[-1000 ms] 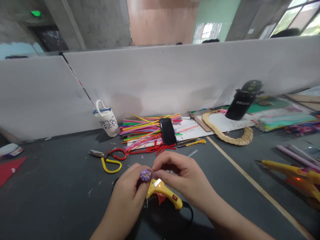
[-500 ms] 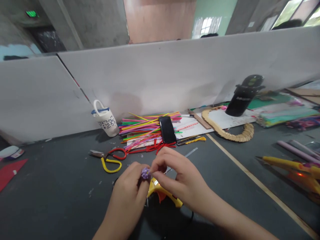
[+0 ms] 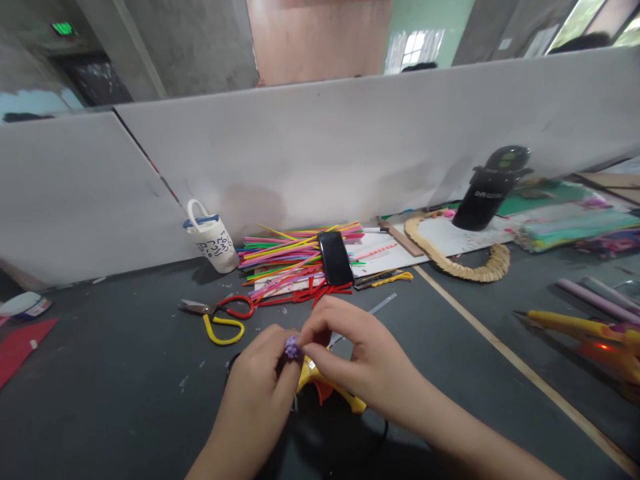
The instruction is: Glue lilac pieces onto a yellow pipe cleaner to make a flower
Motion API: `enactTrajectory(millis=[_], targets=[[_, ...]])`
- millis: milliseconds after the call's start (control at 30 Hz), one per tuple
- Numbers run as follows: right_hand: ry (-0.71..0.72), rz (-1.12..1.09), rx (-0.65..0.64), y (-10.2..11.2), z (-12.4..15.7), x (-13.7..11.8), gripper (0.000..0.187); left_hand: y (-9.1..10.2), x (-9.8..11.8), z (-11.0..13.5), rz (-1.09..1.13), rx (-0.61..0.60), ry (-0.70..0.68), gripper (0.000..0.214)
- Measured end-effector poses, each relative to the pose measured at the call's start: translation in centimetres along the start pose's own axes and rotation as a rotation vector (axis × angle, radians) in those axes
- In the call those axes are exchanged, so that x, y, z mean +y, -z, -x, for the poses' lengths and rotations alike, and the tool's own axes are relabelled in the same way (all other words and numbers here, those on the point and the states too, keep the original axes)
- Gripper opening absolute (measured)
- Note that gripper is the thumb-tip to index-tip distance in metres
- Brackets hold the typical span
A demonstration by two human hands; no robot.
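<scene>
Between the thumb and curled fingers of my left hand [image 3: 263, 377] sits a small purple bumpy cluster [image 3: 293, 347], like a tiny flower head. The thumb and index finger of my right hand [image 3: 357, 350] pinch at the right edge of that cluster. Whatever lies under the cluster is hidden by my fingers. Just below and behind my hands lies a yellow hot glue gun [image 3: 309, 377] with an orange trigger, partly covered by them. Left of my hands rest scissors [image 3: 224, 331] with one red and one yellow handle, their blades apart.
Behind my hands lie a phone [image 3: 335, 258] and a pile of coloured pipe cleaners [image 3: 280, 257]. A white cup [image 3: 213, 247] stands left of them. Farther right are a curved tan strip [image 3: 435, 260], a black bottle [image 3: 483, 197] and another yellow glue gun [image 3: 575, 325], its light glowing. A white partition [image 3: 320, 153] runs behind.
The purple cluster has turned slightly between my fingers. Both hands stay in nearly the same place, and the view has shifted a little.
</scene>
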State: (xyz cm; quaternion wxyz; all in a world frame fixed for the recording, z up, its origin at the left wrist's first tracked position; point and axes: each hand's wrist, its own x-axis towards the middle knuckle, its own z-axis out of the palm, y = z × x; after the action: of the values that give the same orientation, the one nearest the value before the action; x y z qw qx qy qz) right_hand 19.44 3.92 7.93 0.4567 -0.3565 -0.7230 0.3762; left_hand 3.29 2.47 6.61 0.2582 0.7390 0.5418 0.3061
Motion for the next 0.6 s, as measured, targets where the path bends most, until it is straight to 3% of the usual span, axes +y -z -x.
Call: enactTrajectory(millis=[267, 600], targets=[[-0.12, -0.048, 0.008, 1.1, -0.5, 0.0, 0.015, 0.4, 0.5, -0.4, 0.386, -0.223, 0.392, 0.027], [0.066, 0.098, -0.015, 0.6, -0.1, 0.3, 0.013, 0.3, 1.2, -0.5, 0.148, -0.131, 0.32, 0.025]])
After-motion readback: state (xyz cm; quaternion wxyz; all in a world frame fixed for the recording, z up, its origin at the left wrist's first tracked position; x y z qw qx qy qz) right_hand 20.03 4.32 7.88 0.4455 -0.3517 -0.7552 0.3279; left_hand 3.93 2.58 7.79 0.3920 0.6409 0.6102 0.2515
